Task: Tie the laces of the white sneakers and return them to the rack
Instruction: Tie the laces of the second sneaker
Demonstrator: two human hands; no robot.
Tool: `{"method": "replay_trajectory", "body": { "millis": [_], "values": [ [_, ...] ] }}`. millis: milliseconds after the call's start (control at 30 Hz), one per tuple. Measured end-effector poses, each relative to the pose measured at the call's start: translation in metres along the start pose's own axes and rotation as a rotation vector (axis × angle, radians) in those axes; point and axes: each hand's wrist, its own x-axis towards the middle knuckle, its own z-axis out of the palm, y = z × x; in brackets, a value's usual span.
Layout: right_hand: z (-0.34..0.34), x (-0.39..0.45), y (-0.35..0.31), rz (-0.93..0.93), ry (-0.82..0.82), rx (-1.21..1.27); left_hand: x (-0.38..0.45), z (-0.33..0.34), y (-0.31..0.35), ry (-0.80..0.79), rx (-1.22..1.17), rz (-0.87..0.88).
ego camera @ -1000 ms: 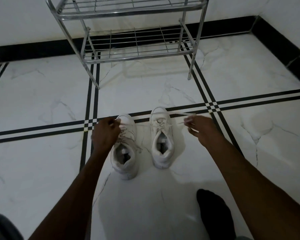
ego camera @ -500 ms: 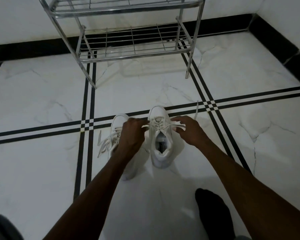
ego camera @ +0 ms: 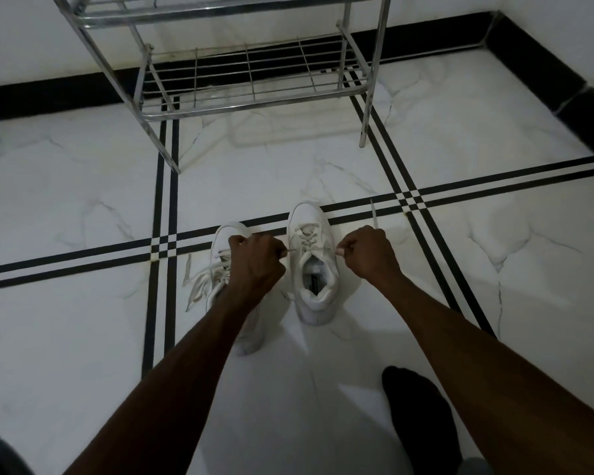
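Two white sneakers stand side by side on the marble floor, toes toward the rack. The right sneaker point(ego camera: 312, 265) sits between my hands. My left hand point(ego camera: 256, 260) pinches one end of its lace on the left side, and my right hand point(ego camera: 367, 253) pinches the other end, which sticks up past my knuckles. The lace is pulled taut across the tongue. The left sneaker point(ego camera: 227, 241) is largely hidden under my left hand and forearm; its loose laces point(ego camera: 199, 286) spill onto the floor to the left.
A chrome wire shoe rack point(ego camera: 247, 80) stands against the white wall, about two shoe lengths beyond the sneakers, its lower shelf bare. My foot in a black sock point(ego camera: 422, 416) rests on the floor at lower right. Black skirting runs along the walls.
My left hand moved from the left sneaker's lace across to the right sneaker. My right hand came in closer. Both now pull the right sneaker's lace ends apart.
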Motion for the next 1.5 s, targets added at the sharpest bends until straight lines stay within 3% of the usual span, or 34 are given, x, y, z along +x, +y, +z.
{"method": "replay_trajectory", "body": {
  "millis": [100, 267, 433, 700, 933, 1067, 1133, 1233, 1333, 1400, 1500],
  "values": [
    [0.0, -0.004, -0.002, 0.049, 0.014, -0.052, -0.01, 0.001, 0.002, -0.015, 0.024, 0.003],
    [-0.002, -0.009, -0.005, -0.029, -0.015, -0.079, -0.015, 0.001, 0.002, -0.011, -0.013, -0.025],
    [0.008, -0.018, -0.01, -0.094, -0.081, 0.093, -0.021, 0.01, 0.004, -0.05, -0.299, -0.045],
    [0.006, -0.02, -0.007, 0.067, -0.032, 0.222, -0.036, 0.017, 0.008, 0.019, -0.684, -0.308],
    [0.01, -0.021, -0.008, 0.167, -0.049, 0.277, -0.039, 0.022, 0.015, 0.0, -0.854, -0.473],
    [-0.003, -0.011, -0.008, 0.066, -0.212, 0.194, -0.033, 0.014, 0.005, -0.026, -0.745, -0.342],
    [-0.013, -0.004, -0.006, 0.088, -0.329, 0.205, -0.029, 0.009, -0.004, 0.002, -0.796, -0.361],
    [-0.022, 0.002, -0.01, 0.201, -0.396, 0.516, -0.017, 0.001, -0.011, 0.001, -1.138, -0.496],
    [-0.026, 0.006, -0.024, 0.243, -0.389, 0.91, -0.005, -0.009, -0.003, -0.06, -1.341, -0.463],
    [-0.026, 0.008, -0.032, 0.204, -0.388, 0.981, 0.0, -0.013, 0.006, -0.045, -1.372, -0.412],
    [-0.023, 0.01, -0.037, 0.106, -0.374, 0.901, 0.008, -0.011, 0.014, 0.0, -1.372, -0.385]
  ]
}}
